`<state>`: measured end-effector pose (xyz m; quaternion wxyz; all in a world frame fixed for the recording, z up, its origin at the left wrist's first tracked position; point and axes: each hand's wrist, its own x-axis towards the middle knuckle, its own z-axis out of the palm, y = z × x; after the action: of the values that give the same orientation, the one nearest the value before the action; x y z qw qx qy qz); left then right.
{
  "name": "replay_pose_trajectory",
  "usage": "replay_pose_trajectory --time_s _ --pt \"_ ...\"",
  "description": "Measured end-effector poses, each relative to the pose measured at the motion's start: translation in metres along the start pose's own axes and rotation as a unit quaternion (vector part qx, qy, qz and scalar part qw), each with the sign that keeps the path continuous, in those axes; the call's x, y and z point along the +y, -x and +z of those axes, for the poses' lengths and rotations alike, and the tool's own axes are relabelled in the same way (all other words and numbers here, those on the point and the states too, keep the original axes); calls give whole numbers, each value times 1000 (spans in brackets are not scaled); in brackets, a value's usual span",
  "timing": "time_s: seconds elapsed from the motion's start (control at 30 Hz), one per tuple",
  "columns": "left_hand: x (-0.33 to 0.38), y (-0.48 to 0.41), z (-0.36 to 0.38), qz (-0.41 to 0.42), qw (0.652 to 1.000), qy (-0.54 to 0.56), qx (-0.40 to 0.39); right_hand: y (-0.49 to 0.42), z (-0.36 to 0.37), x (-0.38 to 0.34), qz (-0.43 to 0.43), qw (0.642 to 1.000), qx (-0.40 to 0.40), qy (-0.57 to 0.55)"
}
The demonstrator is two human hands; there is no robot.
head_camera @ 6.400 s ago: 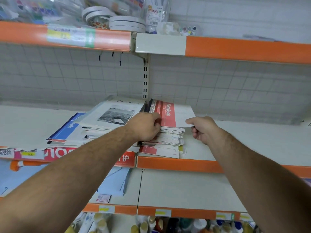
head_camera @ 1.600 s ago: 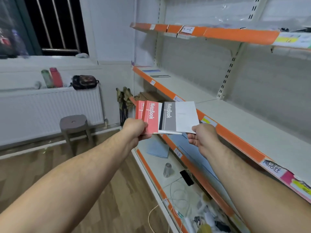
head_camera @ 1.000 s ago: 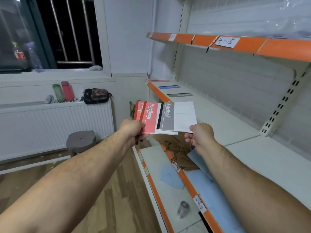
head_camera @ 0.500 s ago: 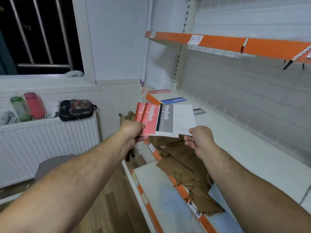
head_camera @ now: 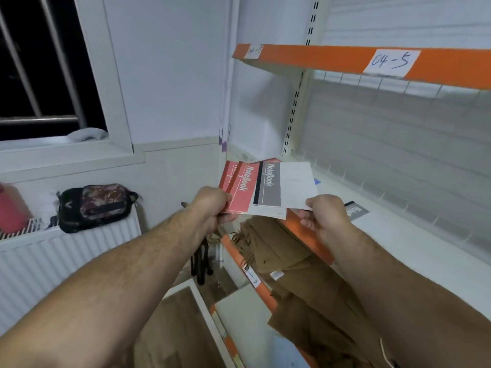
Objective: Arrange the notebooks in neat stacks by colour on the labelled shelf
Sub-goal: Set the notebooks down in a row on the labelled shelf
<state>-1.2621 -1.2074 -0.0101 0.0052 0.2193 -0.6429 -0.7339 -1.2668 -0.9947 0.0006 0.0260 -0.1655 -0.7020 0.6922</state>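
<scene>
Indoors, left hand (head_camera: 212,205) and right hand (head_camera: 328,219) pinch notebooks (head_camera: 268,187) near a white orange-edged shelf (head_camera: 414,243).

Window (head_camera: 39,62): dark panes; metal bars
Cloth (head_camera: 87,134): pale, bunched; on the sill
Radiator (head_camera: 66,261): white, ribbed; below the sill
Pouch (head_camera: 95,207): black, patterned front; atop radiator
Red bottle (head_camera: 10,208): atop radiator; left of pouch
Brown fabric (head_camera: 292,274): crumpled; frayed edge

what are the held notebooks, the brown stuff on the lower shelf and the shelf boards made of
Notebooks: paper with thin card covers, matt print; they fan out thin and flat.
Brown stuff: likely woven cloth, matt; it folds, drapes over the edge and has a frayed fringe.
Shelf boards: probably painted sheet metal, smooth off-white with orange front strips, hung on slotted uprights.
</scene>
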Motion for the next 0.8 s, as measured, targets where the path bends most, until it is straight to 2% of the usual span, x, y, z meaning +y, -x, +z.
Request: replay_pose_trajectory --time_s 0.27,0.47,0.7,0.8 --pt "52 -101 33 16 998 -29 -54 -108 36 -33 1 1000 16 -7" --pt "68 -173 58 28 990 -108 -88 -162 52 -44 -11 999 51 6" --pt "80 -264 88 44 965 -216 -140 -204 72 -41 9 990 141 -5" --pt "87 -299 102 65 940 -300 -149 -213 80 -40 21 982 188 -18"
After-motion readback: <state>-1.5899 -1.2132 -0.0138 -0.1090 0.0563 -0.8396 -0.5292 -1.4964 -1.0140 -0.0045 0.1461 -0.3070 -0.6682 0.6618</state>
